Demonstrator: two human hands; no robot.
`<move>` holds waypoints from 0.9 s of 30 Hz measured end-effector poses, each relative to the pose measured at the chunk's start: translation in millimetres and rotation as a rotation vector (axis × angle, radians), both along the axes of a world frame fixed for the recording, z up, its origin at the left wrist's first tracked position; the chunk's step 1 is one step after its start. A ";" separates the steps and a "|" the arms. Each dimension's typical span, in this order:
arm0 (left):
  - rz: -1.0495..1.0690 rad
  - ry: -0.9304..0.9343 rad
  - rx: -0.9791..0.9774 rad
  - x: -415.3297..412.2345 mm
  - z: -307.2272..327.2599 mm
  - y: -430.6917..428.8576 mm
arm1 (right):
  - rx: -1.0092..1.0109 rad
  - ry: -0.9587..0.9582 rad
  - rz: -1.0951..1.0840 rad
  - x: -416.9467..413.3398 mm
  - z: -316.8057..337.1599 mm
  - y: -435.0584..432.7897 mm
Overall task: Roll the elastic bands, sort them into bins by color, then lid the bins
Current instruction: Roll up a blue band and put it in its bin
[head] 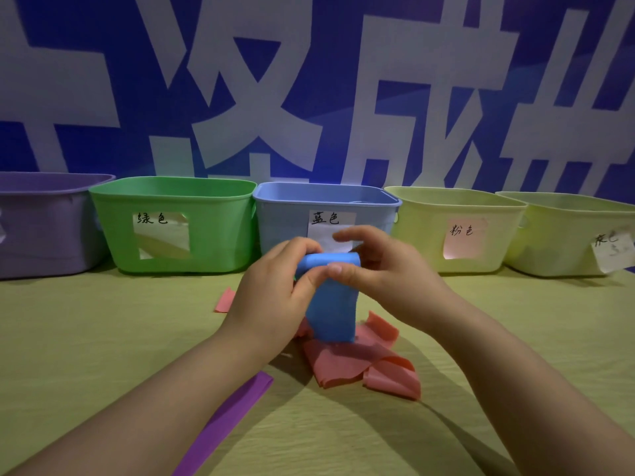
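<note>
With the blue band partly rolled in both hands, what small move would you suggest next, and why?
Probably another turn of the roll downward: the left hand and right hand pinch the rolled top of the blue band, but its tail hangs unrolled over the pink bands.

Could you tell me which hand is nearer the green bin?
Left. The left hand holds the blue band just right of the green bin; the right hand is farther right, before the blue bin.

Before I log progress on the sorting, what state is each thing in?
blue band: partly rolled, tail hanging.
left hand: grips the band.
right hand: pinches the band.
pink bands: unrolled, heaped.
purple band: flat, unrolled.
purple bin: unlidded.
green bin: unlidded.
blue bin: unlidded.
pink-labelled bin: unlidded.
grey-labelled bin: unlidded.
</note>
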State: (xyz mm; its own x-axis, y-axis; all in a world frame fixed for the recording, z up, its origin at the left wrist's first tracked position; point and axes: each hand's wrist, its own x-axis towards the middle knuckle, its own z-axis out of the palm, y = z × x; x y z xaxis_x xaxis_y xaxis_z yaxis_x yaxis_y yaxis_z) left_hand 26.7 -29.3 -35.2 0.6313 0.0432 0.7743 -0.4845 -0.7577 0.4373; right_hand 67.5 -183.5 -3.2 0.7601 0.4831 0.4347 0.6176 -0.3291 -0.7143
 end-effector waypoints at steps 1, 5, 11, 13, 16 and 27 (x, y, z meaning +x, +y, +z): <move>0.006 0.009 -0.004 0.3 -0.5 0.7 | 0.019 -0.001 0.023 0.1 -0.2 0.6; -0.033 0.081 -0.060 -1.8 -1.5 0.1 | -0.003 -0.018 0.027 1.4 2.0 0.5; -0.072 0.073 -0.056 -4.7 0.0 -2.9 | -0.058 0.005 -0.036 0.6 2.9 -0.7; -0.063 0.065 -0.018 -4.3 0.0 -3.3 | -0.054 0.010 -0.014 0.1 2.7 -0.4; -0.063 0.069 -0.047 -2.6 0.7 -1.1 | 0.012 0.048 0.015 -0.5 2.9 -0.4; -0.193 0.275 -0.362 -2.6 2.4 -4.4 | 0.086 0.031 0.043 -2.1 4.4 1.2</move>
State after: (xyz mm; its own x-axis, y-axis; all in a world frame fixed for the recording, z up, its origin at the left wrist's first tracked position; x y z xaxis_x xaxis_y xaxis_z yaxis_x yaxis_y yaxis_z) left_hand 24.1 -33.7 -32.8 0.8330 0.1404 0.5352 -0.4313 -0.4413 0.7869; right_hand 65.4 -182.3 1.2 0.7531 0.4772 0.4529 0.6072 -0.2392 -0.7577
